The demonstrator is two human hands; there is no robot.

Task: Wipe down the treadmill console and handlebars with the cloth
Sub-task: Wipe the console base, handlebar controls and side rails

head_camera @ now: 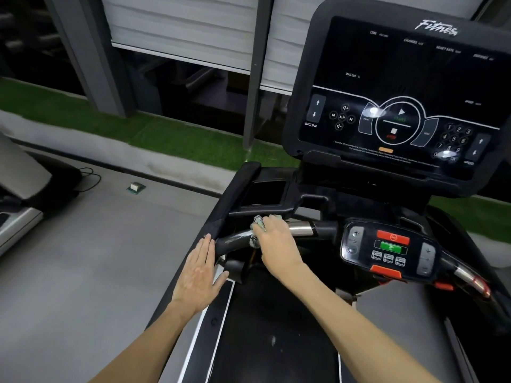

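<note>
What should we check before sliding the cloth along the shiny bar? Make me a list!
1. Is the cloth held? Ok: the right hand grips it.
2. Is the cloth on the handlebar? Ok: it is pressed against it.
3. Is the left hand out of the way? Ok: open, left of the bar.
4. Is the red button away from the cloth? Ok: off to the right.
5. Is the belt stopped? Cannot tell.

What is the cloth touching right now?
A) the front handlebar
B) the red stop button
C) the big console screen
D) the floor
A: the right hand grips the cloth around the handlebar, well below the console screen.
</note>
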